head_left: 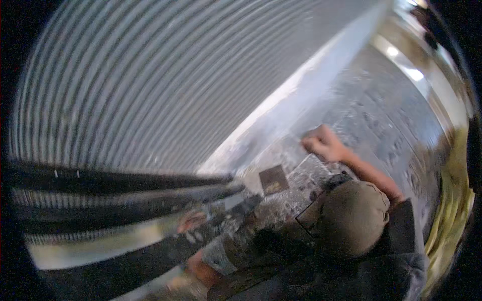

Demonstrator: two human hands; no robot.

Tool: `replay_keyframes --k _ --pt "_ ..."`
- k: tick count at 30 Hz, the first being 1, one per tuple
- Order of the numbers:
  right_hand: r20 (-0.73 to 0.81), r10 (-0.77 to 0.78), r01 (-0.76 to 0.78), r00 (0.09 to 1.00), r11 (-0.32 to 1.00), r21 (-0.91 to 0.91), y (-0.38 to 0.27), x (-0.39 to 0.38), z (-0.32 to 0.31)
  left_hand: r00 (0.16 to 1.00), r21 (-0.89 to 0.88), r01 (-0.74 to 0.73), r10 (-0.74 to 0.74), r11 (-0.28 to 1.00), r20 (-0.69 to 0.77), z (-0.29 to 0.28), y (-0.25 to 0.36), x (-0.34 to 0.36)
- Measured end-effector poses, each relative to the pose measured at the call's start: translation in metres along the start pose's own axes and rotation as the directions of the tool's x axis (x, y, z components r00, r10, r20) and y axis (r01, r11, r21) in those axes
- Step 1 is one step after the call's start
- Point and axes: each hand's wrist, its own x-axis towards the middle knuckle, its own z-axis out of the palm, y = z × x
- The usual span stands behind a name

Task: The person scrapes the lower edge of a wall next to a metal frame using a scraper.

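Note:
Neither my left hand nor my right hand can be made out in the head view. Below me a co-worker in a tan cap (354, 218) and dark shirt (346, 276) bends over a dusty grey surface. The co-worker's hand (324, 144) is curled above that surface, and motion blur hides whether it holds anything. A small dark square plate (273, 179) lies to the left of that hand. Farther left is a blurred skin-coloured patch (193, 220), perhaps a hand; whose it is cannot be told. Bare skin (203, 268) also shows near the lower edge.
A large ribbed grey metal sheet (135, 85) fills the upper left, with a pale strip (296, 95) along its edge. Dark bars (115, 193) cross the left side. Grey, scuffed ground (376, 110) spreads at right, beside yellow sheeting (452, 200).

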Motion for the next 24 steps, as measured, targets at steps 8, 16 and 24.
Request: replay_keyframes --k 8,16,24 --pt "-0.185 0.003 -0.027 0.983 0.992 -0.124 -0.066 -0.042 0.000 0.882 -0.271 -0.470 0.435 0.840 -0.181 0.004 0.113 0.076" --pt "-0.254 -0.265 0.208 0.930 0.951 -0.229 -0.121 -0.075 0.042 0.752 -0.578 -0.532 0.659 0.619 0.013 0.025 0.142 0.080" --pt "-0.091 -0.217 0.117 0.972 0.781 -0.614 -0.186 -0.081 0.059 0.719 -0.726 -0.431 0.690 0.535 0.081 0.036 0.146 0.058"
